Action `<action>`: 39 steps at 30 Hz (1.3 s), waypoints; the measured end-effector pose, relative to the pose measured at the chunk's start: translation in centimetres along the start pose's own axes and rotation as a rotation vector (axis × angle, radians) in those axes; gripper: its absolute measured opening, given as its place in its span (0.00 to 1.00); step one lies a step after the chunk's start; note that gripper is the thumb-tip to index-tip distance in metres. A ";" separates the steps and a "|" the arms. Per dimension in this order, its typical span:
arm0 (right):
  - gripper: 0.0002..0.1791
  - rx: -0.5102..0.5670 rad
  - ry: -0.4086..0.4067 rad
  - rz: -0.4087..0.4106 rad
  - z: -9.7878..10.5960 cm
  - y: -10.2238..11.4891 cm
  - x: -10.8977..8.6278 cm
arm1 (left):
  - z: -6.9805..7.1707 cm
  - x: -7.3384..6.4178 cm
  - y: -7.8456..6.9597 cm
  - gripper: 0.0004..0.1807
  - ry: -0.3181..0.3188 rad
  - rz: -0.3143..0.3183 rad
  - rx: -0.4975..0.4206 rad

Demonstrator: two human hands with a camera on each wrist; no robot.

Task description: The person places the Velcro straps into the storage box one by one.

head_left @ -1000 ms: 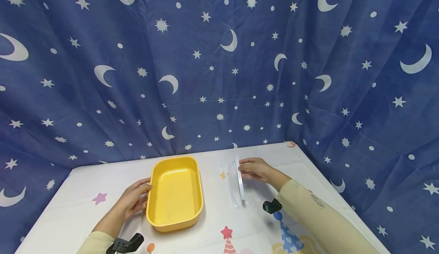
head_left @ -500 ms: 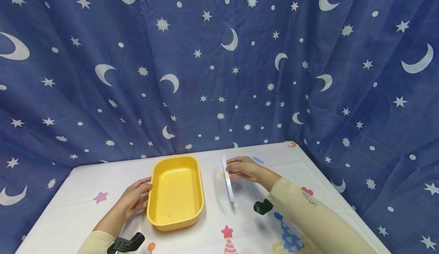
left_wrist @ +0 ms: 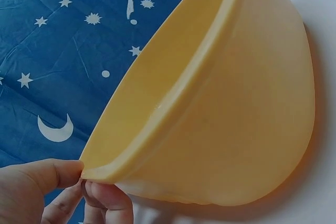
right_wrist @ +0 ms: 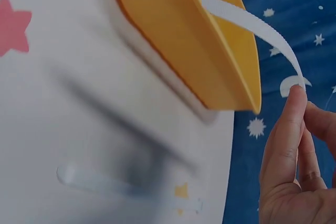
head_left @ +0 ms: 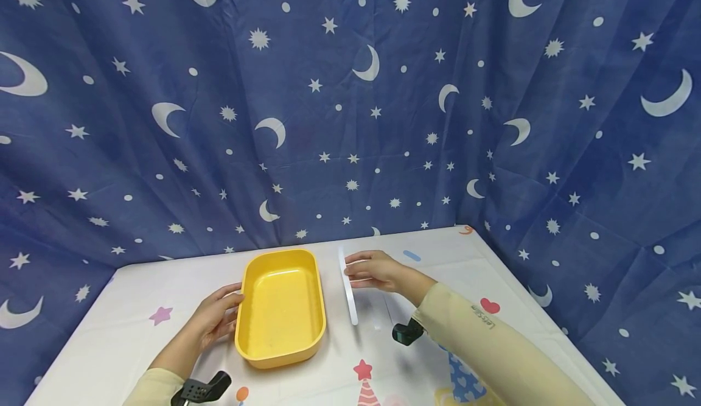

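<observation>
A yellow plastic bin (head_left: 280,308) with rounded corners stands on the white tablecloth, nothing visible inside it. My left hand (head_left: 215,316) pinches its left rim; in the left wrist view, fingers of that hand (left_wrist: 63,190) lie on both sides of the rim. To the bin's right, my right hand (head_left: 378,272) holds a curved white ridged plastic strip (head_left: 349,296) raised near its far end. Thumb and fingers pinch that end in the right wrist view, and the strip (right_wrist: 260,27) overlaps the bin there. A similar pale strip (right_wrist: 118,185) lies flat on the cloth.
The printed tablecloth (head_left: 164,357) covers the table. A blue curtain (head_left: 328,138) with moons and stars rises behind and at the right. Black wrist cameras sit at both cuffs, the right one (head_left: 406,333) low over the cloth.
My right hand has carried the white strip leftward, past the lying strip and closer to the bin's right side. The left hand and the bin have stayed put.
</observation>
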State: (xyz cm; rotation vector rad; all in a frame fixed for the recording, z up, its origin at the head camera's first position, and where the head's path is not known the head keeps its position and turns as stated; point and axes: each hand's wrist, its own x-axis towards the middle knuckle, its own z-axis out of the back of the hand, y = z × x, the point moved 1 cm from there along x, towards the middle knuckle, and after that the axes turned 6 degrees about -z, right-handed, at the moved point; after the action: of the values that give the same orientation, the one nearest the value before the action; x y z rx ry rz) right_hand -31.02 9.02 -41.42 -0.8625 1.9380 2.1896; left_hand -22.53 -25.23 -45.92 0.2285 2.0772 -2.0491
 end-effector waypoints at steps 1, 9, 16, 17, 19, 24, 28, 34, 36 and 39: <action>0.23 -0.002 0.000 -0.001 -0.2 0.1 0.0 | 0.0 0.0 0.0 0.32 0.000 0.000 -0.002; 0.22 0.027 0.042 0.000 -2.1 0.5 -0.1 | 0.0 0.1 0.1 0.32 -0.004 0.002 -0.009; 0.22 0.038 0.064 -0.009 -3.7 0.8 -0.1 | 0.0 0.2 0.0 0.33 -0.001 0.005 -0.005; 0.22 0.038 0.065 -0.007 -3.9 0.8 -0.1 | 0.0 0.2 0.0 0.32 -0.001 0.005 -0.005; 0.21 0.046 0.069 -0.008 -4.3 0.9 -0.1 | 0.0 0.2 0.0 0.32 -0.001 0.006 -0.005; 0.21 0.056 0.071 -0.013 -5.2 1.1 0.0 | 0.1 0.2 0.0 0.32 -0.001 0.009 -0.008; 0.20 0.061 0.072 -0.019 -5.8 1.2 0.2 | 0.1 0.2 0.0 0.33 -0.001 0.012 -0.009; 0.19 0.076 0.089 -0.025 -6.6 1.1 0.7 | 0.1 0.2 0.0 0.33 0.006 0.013 -0.019; 0.19 0.078 0.092 -0.023 -6.9 1.0 0.7 | 0.1 0.1 0.0 0.33 0.007 0.013 -0.018; 0.19 0.084 0.092 -0.023 -7.4 0.9 0.8 | 0.1 0.1 0.0 0.33 0.007 0.013 -0.018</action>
State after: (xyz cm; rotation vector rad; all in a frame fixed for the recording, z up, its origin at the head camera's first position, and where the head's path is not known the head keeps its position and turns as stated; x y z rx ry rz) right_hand -29.51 1.71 -41.29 -0.9827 2.0348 2.0739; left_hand -22.66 -25.33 -45.95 0.2467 2.0916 -2.0248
